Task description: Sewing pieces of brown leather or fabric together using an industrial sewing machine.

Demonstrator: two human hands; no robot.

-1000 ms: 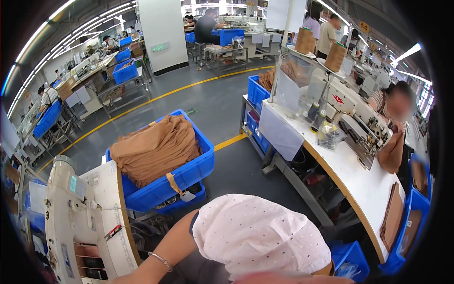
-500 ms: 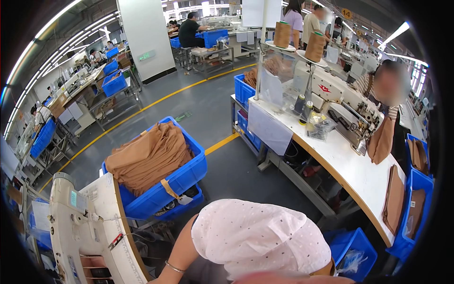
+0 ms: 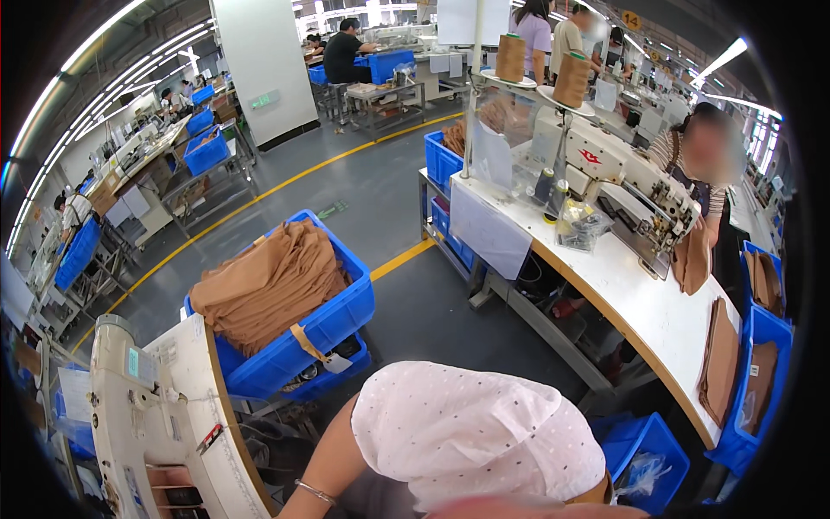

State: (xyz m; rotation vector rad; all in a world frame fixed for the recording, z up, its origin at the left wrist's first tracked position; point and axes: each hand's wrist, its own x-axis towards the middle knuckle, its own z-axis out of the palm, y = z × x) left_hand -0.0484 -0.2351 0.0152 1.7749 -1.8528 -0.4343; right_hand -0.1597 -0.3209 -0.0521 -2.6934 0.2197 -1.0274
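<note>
Factory sewing floor: grey floor (image 3: 415, 324) marked with a curved yellow line (image 3: 246, 205), a white pillar (image 3: 264, 73) standing at the far side, workstations beyond. At lower left stands a white industrial sewing machine (image 3: 130, 411) on a pale table (image 3: 201, 378); red-and-black thread snips (image 3: 210, 438) lie on that surface near its wooden edge.

A bare forearm (image 3: 333, 454) wearing a metal bracelet (image 3: 316, 491) extends from a white dotted sleeve (image 3: 471, 432) toward the lower edge, beside this table. Neither the left hand nor the right hand shows; whether fingers are apart, together or clamped on anything cannot be told.

Just beyond the table, a heap of brown cloth pieces (image 3: 268, 285) fills a blue crate (image 3: 333, 318) and rises above its rim. A tan strip (image 3: 311, 344) hangs down the crate's near side. A second blue crate (image 3: 333, 381) sits beneath.

Across the gap, a white table (image 3: 635, 290) carries another sewing machine (image 3: 592, 154) and a clear plastic bag (image 3: 584, 227). Two brown thread cones (image 3: 571, 80) stand above it on holders. A co-worker (image 3: 692, 164) there holds a brown piece (image 3: 690, 264); folded brown pieces (image 3: 718, 363) lie near the table's right end.
</note>
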